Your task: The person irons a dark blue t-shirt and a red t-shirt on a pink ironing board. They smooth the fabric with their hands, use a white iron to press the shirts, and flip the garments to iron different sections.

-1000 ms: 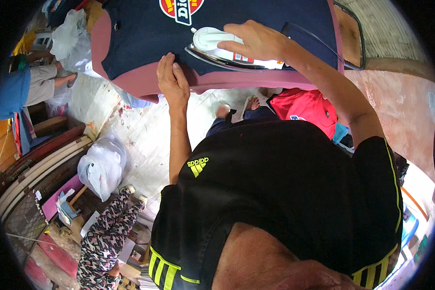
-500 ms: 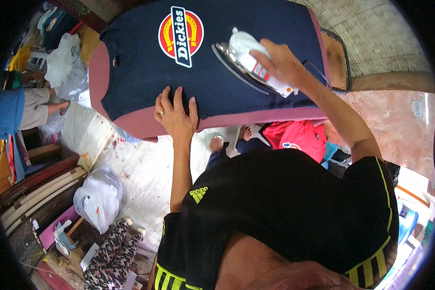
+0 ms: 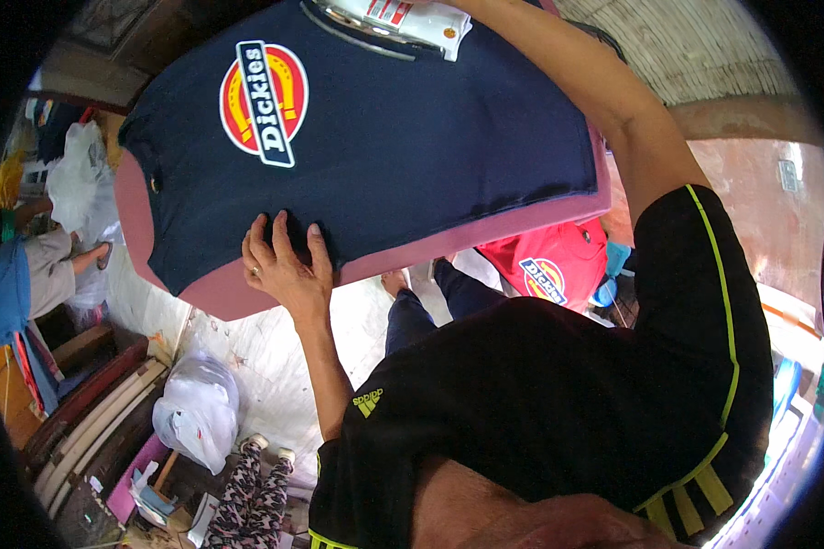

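Dark blue shirt [image 3: 403, 137] spread flat over a pink board [image 3: 211, 293], filling the upper middle of the frame, with a round red and yellow badge [image 3: 264, 102] toward the upper left. Left hand [image 3: 284, 265] pressed flat on the lower edge of the shirt, left of the middle, fingers open and spread (a ring on one of them), holding nothing. White iron [image 3: 394, 18] sitting on the shirt at the very top edge, cut off by the rim. Right arm reaching up along the right side to the iron; right hand out of view past the top, so grip cannot be told. Red shirt [image 3: 549, 270] lying below the board, right of the middle. White plastic bag [image 3: 197, 412] on the floor at lower left.
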Demonstrator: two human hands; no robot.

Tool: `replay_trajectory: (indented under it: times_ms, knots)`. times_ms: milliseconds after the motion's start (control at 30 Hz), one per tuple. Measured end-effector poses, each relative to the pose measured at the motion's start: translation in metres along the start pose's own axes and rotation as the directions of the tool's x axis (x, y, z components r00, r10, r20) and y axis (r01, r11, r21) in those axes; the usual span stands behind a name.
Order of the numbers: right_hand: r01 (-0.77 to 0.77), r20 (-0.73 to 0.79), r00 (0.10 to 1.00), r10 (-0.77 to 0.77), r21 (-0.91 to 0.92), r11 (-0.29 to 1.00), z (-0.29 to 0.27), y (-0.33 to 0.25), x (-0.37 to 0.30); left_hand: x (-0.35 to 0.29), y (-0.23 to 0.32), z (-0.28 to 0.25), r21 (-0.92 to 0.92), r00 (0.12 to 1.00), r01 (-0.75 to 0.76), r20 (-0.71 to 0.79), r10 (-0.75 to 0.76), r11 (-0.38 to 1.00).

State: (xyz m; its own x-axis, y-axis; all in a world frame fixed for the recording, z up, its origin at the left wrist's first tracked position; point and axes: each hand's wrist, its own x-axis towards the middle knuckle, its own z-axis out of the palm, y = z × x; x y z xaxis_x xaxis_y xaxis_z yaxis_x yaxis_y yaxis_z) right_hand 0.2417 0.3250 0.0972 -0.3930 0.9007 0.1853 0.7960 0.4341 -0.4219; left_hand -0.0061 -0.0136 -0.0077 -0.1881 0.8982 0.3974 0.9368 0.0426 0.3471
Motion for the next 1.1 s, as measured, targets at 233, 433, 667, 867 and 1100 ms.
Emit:
replay_trajectory:
  times_ms: [233,433,667,867,1100]
  knots:
    - [0.007,0.131,0.991,-0.007,0.003,1.0,-0.038,0.034,-0.128,-0.005,0.114,0.025,-0.298,0.919,-0.28,0.191,0.345,0.912]
    - [-0.098,0.121,0.987,0.109,-0.095,0.991,-0.103,0.108,-0.242,-0.018,0.195,0.069,-0.406,0.748,-0.49,0.259,0.612,0.771]
    - [-0.723,0.099,0.689,0.718,0.163,0.671,-0.196,0.154,-0.305,-0.025,0.268,0.111,-0.434,0.663,-0.6,0.199,0.721,0.672]
    - [-0.655,0.107,0.75,0.653,0.263,0.708,-0.178,0.217,-0.299,-0.011,0.291,0.115,-0.538,0.659,-0.574,0.144,0.738,0.617]
    - [-0.527,-0.012,0.816,0.578,0.397,0.751,-0.132,0.235,-0.274,0.011,0.215,0.072,-0.481,0.841,-0.411,0.129,0.526,0.775]
